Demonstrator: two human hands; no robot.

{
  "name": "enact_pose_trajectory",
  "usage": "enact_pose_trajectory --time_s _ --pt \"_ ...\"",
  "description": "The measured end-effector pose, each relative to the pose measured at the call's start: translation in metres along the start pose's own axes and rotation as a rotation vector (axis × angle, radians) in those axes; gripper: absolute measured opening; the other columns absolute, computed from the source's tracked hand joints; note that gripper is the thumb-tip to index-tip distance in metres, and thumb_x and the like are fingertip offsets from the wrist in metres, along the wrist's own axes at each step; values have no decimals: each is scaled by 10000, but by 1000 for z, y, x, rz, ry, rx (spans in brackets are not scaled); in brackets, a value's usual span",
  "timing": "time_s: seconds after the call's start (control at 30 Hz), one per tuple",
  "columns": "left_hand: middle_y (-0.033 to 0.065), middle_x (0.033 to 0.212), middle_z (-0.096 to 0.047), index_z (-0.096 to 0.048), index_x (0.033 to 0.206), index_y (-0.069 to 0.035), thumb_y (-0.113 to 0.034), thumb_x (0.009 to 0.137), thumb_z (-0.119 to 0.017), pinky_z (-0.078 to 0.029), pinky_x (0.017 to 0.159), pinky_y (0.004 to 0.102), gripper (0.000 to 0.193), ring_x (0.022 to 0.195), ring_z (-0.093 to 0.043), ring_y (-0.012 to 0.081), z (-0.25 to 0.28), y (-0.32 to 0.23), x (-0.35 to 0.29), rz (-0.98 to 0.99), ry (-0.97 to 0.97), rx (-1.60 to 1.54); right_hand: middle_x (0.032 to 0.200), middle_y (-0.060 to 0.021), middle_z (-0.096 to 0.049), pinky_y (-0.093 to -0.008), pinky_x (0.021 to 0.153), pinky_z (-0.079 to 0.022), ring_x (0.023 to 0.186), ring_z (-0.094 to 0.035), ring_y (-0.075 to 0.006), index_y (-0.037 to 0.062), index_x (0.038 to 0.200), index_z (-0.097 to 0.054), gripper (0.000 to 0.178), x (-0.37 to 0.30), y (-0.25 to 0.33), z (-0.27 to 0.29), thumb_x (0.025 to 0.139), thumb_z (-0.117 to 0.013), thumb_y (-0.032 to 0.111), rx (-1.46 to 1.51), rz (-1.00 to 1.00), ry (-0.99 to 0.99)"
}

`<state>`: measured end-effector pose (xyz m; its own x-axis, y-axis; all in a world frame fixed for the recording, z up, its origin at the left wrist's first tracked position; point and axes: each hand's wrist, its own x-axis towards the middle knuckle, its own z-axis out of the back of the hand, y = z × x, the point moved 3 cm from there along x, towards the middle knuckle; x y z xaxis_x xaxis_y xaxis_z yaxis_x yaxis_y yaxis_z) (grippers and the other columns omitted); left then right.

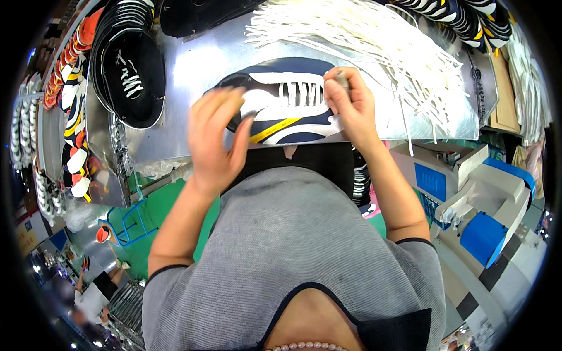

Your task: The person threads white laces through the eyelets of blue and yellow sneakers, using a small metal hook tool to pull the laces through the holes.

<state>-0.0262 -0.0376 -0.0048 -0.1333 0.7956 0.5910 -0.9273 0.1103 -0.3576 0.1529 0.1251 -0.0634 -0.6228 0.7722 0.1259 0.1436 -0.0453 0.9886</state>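
Note:
A dark navy shoe upper with white and yellow panels lies flat on the metal table, its heel end to the left. White lace crosses its throat in several rows. My left hand, smeared by motion, is over the left end of the upper with thumb and fingers apart; I see nothing held in it. At the right end, beside the lace rows, my right hand is closed in a pinch. Something small and greyish shows between its fingers, too hidden to name.
A heap of loose white laces covers the table's back right. Nested black uppers stand at the left, and more stacked uppers lie at the far right. A beige and blue machine is on the right, a blue stool at lower left.

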Motion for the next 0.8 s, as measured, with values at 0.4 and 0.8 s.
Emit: enact_pose_trajectory --time_s 0.4,0.8 --pt "161 1319 -596 -453 1401 20 -222 871 -718 -484 1048 410 640 1229 -593 280 11 14 -19 783 -35 -1856 840 49 -595 -161 519 -285 613 -422 1 99 1096 -558 140 40 28 -54 1024 -560 219 252 -361 140" --pt "89 747 -641 -619 918 37 -190 943 -567 -340 458 224 234 497 -497 93 92 127 46 1008 -462 -898 727 30 -533 -191 510 -313 596 -426 -28 72 952 -572 85 51 2 -18 967 -616 144 86 -365 -26"
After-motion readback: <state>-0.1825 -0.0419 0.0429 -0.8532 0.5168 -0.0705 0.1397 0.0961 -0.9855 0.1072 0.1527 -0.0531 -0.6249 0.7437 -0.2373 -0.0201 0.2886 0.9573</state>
